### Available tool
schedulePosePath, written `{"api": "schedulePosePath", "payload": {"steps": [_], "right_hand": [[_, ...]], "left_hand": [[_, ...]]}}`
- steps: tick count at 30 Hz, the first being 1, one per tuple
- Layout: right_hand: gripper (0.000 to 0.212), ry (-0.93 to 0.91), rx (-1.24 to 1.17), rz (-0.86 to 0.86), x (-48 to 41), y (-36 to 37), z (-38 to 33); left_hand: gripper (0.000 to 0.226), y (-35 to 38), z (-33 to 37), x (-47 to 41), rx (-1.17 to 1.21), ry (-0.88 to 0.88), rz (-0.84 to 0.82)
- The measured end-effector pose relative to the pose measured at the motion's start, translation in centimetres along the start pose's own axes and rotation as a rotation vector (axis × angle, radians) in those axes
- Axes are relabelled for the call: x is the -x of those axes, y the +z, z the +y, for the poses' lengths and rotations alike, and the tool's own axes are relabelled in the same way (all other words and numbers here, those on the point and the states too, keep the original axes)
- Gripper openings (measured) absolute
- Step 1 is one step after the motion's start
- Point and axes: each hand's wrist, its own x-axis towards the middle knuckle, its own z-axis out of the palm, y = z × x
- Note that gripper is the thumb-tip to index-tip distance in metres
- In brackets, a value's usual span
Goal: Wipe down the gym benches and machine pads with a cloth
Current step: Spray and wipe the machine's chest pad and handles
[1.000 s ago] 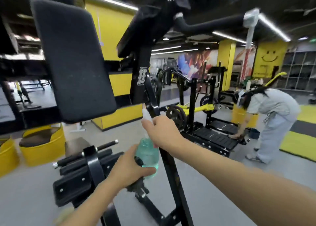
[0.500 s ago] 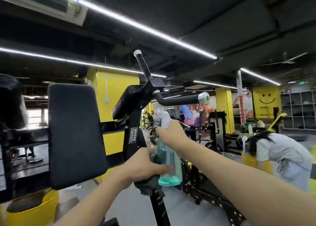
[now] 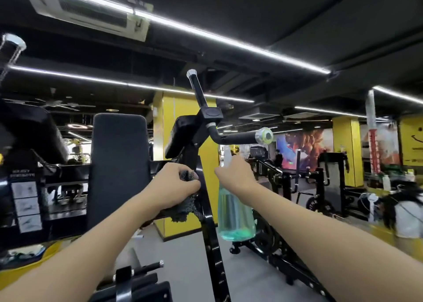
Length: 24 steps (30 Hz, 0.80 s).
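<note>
Black steel upright (image 3: 211,233) of the machine taken as landmark. Left hand (image 3: 176,185): fingers curled, bunching a dark cloth (image 3: 184,210) against the upright's left face. Right hand (image 3: 238,175) grips a teal spray bottle (image 3: 235,212) just right of it. Judged early in the task: the tall back pad (image 3: 119,164) to the left and the angled pad (image 3: 180,134) above look unwiped. The curved handle (image 3: 238,138) overhangs the bottle. There is open floor (image 3: 247,283) to the right.

Left hand (image 3: 176,187): arm outstretched, fingers curled round a dark cloth (image 3: 182,211)
Right hand (image 3: 237,175): arm outstretched, level beside it, gripping the neck of a spray bottle (image 3: 235,212)
</note>
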Motion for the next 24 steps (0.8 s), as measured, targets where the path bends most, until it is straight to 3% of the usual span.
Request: {"api": "schedulePosePath", "payload": {"steps": [2,5,7,11,16,21,24], "right_hand": [[0.019,-0.014,0.002,0.034,0.7,-1.0,0.8],[0.034,-0.039,0.033,0.096,1.6,-2.8,1.8],[0.027,-0.064,-0.007,0.119,2.3,-3.9,2.2],[0.015,-0.084,-0.145,0.103,4.1,-5.8,2.8],[0.025,0.02,-0.227,-0.035,4.0,-7.2,5.4],[0.017,-0.023,-0.326,-0.14,0.5,-8.7,8.9],[0.028,-0.092,-0.349,-0.203,-2.6,-9.8,11.8]], "left_hand": [[0.011,0.2,1.0,-0.1,-0.011,0.005,0.002],[0.017,1.1,2.8,-0.4,-0.031,0.037,0.005],[0.021,1.8,4.2,-0.7,-0.053,0.07,0.0],[0.003,3.5,6.3,-1.5,-0.098,0.163,0.047],[0.049,5.4,8.5,-2.7,-0.204,0.154,0.06],[0.058,7.3,9.7,-5.7,-0.273,0.207,0.172],[0.063,9.4,10.2,-7.7,-0.326,0.183,0.201]]}}
